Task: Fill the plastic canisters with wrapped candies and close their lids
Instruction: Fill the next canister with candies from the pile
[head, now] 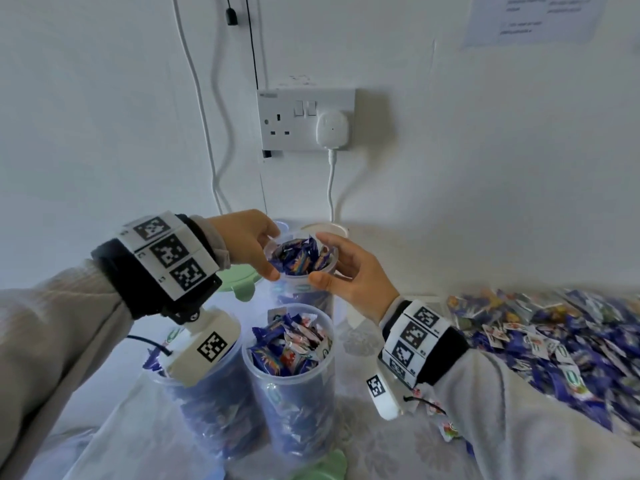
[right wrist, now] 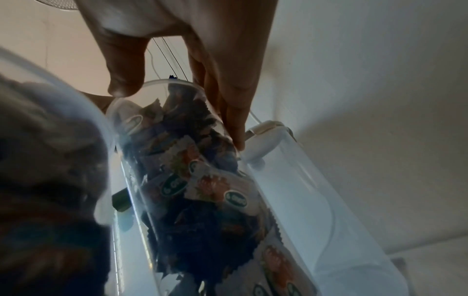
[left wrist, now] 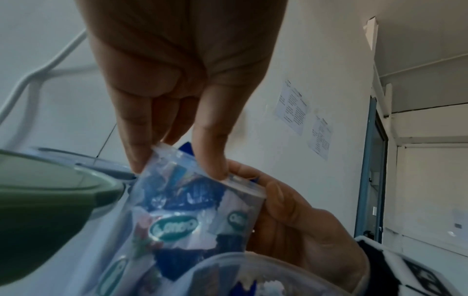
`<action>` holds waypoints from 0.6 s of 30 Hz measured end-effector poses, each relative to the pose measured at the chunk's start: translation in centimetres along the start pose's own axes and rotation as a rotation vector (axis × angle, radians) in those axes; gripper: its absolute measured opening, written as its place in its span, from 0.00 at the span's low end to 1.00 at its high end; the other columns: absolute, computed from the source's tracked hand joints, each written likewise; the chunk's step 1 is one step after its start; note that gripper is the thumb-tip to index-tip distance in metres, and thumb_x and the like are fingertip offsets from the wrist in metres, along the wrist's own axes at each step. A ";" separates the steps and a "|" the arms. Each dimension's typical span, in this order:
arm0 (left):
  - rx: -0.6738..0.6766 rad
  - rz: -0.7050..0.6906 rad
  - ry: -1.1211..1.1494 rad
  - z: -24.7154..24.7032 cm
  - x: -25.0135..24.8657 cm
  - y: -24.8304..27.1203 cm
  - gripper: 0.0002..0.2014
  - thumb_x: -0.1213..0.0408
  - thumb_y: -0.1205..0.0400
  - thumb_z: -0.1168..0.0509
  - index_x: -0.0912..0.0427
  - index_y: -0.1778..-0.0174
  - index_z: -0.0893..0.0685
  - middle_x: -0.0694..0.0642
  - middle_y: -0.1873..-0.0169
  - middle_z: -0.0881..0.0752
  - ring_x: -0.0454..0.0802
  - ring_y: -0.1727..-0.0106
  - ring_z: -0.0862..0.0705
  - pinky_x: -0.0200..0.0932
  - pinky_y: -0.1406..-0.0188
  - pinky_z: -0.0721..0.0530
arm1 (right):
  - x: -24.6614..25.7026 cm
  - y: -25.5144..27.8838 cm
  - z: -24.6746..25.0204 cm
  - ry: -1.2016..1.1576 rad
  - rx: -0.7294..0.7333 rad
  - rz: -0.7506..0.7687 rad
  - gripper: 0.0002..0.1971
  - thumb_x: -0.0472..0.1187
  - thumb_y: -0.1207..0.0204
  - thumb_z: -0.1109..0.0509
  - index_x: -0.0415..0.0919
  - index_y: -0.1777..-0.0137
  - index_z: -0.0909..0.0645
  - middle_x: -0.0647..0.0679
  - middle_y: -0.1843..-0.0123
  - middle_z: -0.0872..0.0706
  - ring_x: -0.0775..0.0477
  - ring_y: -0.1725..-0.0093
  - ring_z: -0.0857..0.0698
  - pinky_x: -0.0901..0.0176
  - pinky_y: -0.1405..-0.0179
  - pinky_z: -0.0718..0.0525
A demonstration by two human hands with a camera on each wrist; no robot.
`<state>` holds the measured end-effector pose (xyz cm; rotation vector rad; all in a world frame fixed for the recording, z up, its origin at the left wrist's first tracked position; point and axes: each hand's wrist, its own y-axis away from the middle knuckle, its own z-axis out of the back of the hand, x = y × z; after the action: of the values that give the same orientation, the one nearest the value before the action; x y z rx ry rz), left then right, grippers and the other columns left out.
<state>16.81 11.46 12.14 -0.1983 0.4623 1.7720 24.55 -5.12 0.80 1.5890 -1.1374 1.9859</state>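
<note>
Far canister upright between my hands, no lid on.
My left hand point(head: 247, 242) and right hand point(head: 349, 268) grasp the far canister point(head: 300, 271) rim from opposite sides, equally near; it stands behind two filled ones.

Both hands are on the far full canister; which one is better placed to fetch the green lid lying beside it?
Left, probably. The green lid lies directly under the left hand, left of the far canister. The right hand would have to cross over it.

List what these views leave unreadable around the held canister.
- Head view: front-left canister mouth, hidden by the left wrist camera.
- Head view: wall notice text, blurred and cut by the top edge.
- Right wrist view: near canister, dark blur.
- Left wrist view: green lid, cut off left.
</note>
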 end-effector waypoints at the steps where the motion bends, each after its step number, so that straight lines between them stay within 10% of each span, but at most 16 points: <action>1: 0.023 0.007 -0.018 -0.1 0.1 -0.1 0.42 0.62 0.34 0.19 0.69 0.27 0.31 0.60 0.37 0.18 0.57 0.37 0.20 0.52 0.30 0.26 | -0.4 0.0 -0.2 -0.004 0.004 -0.003 0.28 0.33 0.34 0.22 0.48 0.34 0.25 0.47 0.41 0.15 0.56 0.44 0.14 0.64 0.45 0.17; 5: 0.040 0.033 -0.108 -0.5 0.5 -0.6 0.40 0.62 0.32 0.21 0.68 0.26 0.31 0.59 0.37 0.19 0.56 0.37 0.20 0.53 0.30 0.26 | -1.2 0.3 -0.6 -0.018 0.020 -0.012 0.30 0.44 0.41 0.22 0.51 0.36 0.24 0.47 0.40 0.15 0.50 0.39 0.15 0.58 0.40 0.16; 18: 0.087 0.057 -0.274 -1.0 -0.5 -1.2 0.39 0.57 0.32 0.22 0.65 0.26 0.30 0.56 0.31 0.22 0.53 0.32 0.23 0.47 0.28 0.29 | -2.9 0.9 -0.1 -0.066 0.020 -0.050 0.29 0.30 0.32 0.23 0.40 0.30 0.25 0.44 0.38 0.15 0.49 0.39 0.15 0.59 0.40 0.17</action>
<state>17.94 10.80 11.16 0.1196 0.3483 1.7978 24.80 -4.98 -2.23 1.6876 -1.0940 1.9322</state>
